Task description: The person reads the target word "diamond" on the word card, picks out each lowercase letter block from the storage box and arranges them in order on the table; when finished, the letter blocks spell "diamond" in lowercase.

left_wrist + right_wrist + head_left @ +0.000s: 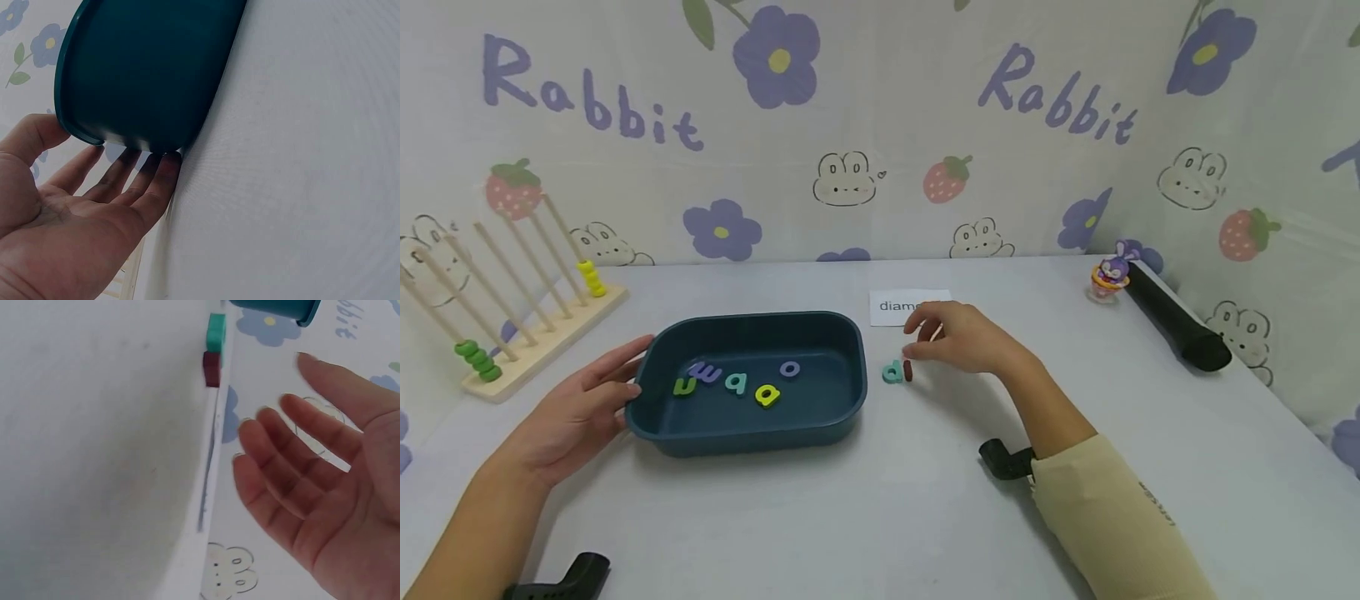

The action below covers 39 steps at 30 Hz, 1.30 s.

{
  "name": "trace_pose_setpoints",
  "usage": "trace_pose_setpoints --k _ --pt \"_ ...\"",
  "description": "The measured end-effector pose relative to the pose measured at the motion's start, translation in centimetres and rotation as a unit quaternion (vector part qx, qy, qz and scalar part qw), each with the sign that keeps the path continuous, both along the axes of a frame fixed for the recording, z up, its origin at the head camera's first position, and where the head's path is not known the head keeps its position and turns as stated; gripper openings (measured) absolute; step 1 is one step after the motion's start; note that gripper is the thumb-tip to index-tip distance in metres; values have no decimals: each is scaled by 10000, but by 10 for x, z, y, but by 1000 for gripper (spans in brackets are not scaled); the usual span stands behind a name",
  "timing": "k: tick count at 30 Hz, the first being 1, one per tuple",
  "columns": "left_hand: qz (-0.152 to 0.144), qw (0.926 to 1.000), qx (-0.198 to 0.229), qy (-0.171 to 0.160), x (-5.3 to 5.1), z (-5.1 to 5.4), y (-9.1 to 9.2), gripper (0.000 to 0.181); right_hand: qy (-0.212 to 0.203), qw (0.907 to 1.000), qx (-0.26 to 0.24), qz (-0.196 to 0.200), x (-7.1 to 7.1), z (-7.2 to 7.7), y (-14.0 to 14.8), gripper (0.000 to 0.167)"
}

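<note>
My left hand [576,412] rests its fingers on the left end of the dark teal tray [748,442], thumb at the rim; in the left wrist view the hand [81,219] touches the tray [144,75] with spread fingers. Inside the tray lie several letters, among them a yellow one [767,396] and a purple o [789,368]. My right hand [958,337] hovers above a teal d [892,372] and a dark red letter [907,370]. In the right wrist view the hand [319,469] holds nothing, apart from the red piece [212,369] and teal piece [216,333].
A white card [887,308] with print, partly hidden by the right hand, lies behind the letters. A wooden rod stand [550,342] with beads is at the left. A small rabbit figure [1110,273] and a black cylindrical object [1180,325] lie at the back right.
</note>
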<state>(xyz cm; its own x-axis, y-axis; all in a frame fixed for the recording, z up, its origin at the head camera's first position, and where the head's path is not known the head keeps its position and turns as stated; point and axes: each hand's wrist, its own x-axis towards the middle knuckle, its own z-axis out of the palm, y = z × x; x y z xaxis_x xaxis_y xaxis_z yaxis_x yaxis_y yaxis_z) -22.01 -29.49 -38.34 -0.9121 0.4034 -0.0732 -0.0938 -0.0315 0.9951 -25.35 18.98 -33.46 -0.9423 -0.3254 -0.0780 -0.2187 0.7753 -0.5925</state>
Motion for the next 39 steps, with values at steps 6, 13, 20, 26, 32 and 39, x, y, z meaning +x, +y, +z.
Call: trace_pose_setpoints --k 6,13,20,26,32,39 --pt "37 10000 17 -34 0 0 -1 63 338 9986 -396 123 2 14 -12 32" --pt "28 10000 33 -49 1 0 -2 63 430 9965 -506 505 -1 34 -32 26" --pt "58 9998 -138 -108 0 2 2 65 267 9938 -394 1003 -7 50 -51 25" --pt "63 9997 -209 -74 0 1 3 65 -242 9891 -200 1441 -15 63 -67 26" --pt "87 9997 -224 -50 1 1 4 64 -540 9837 -107 1712 -26 74 -83 29" --pt "104 9995 -272 -86 1 3 2 64 -680 9783 -142 1950 -39 82 -107 29"
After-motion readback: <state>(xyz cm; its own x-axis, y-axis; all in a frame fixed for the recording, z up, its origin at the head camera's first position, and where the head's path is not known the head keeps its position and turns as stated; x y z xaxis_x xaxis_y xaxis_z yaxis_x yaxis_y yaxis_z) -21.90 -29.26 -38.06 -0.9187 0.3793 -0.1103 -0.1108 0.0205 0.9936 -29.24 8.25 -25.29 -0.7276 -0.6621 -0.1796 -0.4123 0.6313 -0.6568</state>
